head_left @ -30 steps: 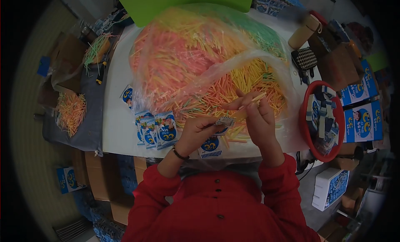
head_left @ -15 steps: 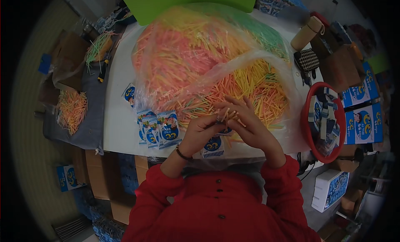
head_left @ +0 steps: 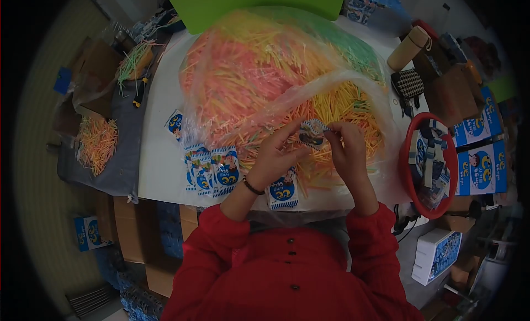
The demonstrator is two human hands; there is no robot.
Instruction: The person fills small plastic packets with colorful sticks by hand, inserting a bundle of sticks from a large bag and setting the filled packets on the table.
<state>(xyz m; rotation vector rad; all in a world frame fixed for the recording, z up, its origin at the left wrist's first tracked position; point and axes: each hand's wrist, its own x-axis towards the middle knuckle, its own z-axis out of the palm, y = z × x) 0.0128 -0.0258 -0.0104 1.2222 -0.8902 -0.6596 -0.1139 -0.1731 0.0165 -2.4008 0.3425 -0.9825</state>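
A small clear-and-blue printed packet (head_left: pixel 312 134) is held up over the front of the stick pile. My right hand (head_left: pixel 349 147) pinches its right edge between thumb and fingers. To its left, my left hand (head_left: pixel 276 158) has thumb and fingers spread apart, fingertips close to the packet's left edge; whether they touch cannot be told. Behind both hands, thin pink, yellow, orange and green sticks (head_left: pixel 342 114) fill a big clear plastic bag (head_left: pixel 265 108). Flat blue-and-white packets (head_left: pixel 224 169) lie in a group left of my left wrist, and another packet (head_left: pixel 283 189) lies beneath my hands.
A red basket (head_left: pixel 408 172) holding packets stands at the right table edge. Beyond it are a beige bottle (head_left: pixel 408 49), a checked pouch (head_left: pixel 407 82) and blue printed boxes (head_left: pixel 481 169). On the left, loose sticks (head_left: pixel 97 144) lie on a grey cloth-covered surface (head_left: pixel 126 166).
Both hands were together around a small bundle of sticks. Now they are apart, the right holding up the packet by its edge, and the left has opened.
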